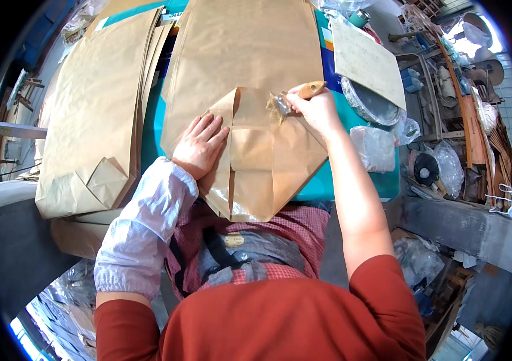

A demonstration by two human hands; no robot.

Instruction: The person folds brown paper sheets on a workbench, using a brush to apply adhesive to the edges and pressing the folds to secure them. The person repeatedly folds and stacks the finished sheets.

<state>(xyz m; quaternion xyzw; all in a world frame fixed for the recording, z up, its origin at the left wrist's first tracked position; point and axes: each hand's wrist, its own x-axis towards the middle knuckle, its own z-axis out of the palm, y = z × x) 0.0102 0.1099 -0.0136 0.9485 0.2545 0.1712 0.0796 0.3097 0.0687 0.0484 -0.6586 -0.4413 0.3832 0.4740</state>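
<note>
A large brown paper bag (250,48) lies in front of me on a stack of like sheets, its near end unfolded into a creased, pointed bottom. Wet, shiny patches show along the bottom's near edge. My left hand (200,146) rests flat on the left flap, fingers stretched out. In my right hand (316,108) is a paste brush (312,90), gripped near its metal band. The brush's pale, ragged bristles (278,108) touch the paper or hover just over it, at the upper right of the folded bottom; I cannot tell which.
Folded paper bags (96,102) are piled at the left. On the right, a pale board (369,63) partly covers a round grey basin (371,103), with a plastic-wrapped packet (373,148) nearer me. The tabletop has a teal covering (322,183). Cluttered shelving (445,90) stands farther right.
</note>
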